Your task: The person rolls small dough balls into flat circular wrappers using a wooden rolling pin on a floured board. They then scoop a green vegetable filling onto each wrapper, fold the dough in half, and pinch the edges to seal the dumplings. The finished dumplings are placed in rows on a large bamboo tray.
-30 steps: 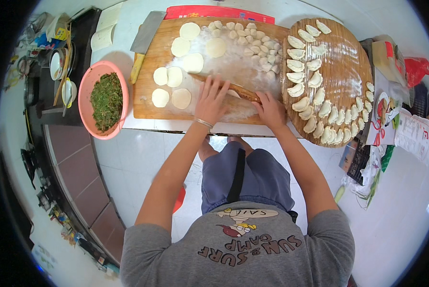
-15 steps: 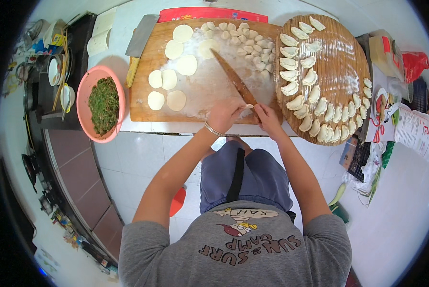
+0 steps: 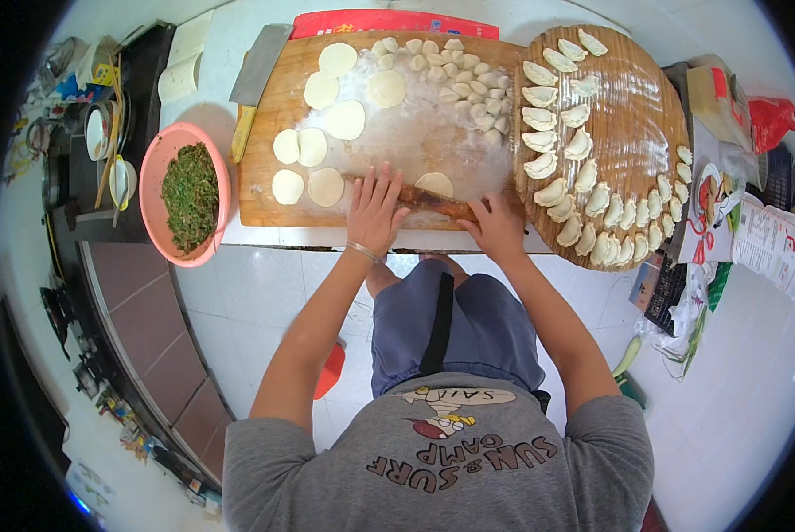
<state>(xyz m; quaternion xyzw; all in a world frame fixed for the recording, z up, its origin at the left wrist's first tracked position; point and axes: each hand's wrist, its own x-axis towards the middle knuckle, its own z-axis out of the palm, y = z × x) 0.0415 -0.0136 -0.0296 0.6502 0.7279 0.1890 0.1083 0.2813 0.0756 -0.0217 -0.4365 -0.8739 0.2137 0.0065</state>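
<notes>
Bright light glares off the round board (image 3: 635,133).

The brown rolling pin (image 3: 436,204) lies slanted, left end farther away. A flat, pale dough circle (image 3: 435,183) shows along its far side.

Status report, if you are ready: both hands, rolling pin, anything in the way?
Left hand flat across rolling pin; right hand at its right end. Dough piece showing at pin's far edge. Close by: flat wrapper near pin's left end.
</notes>
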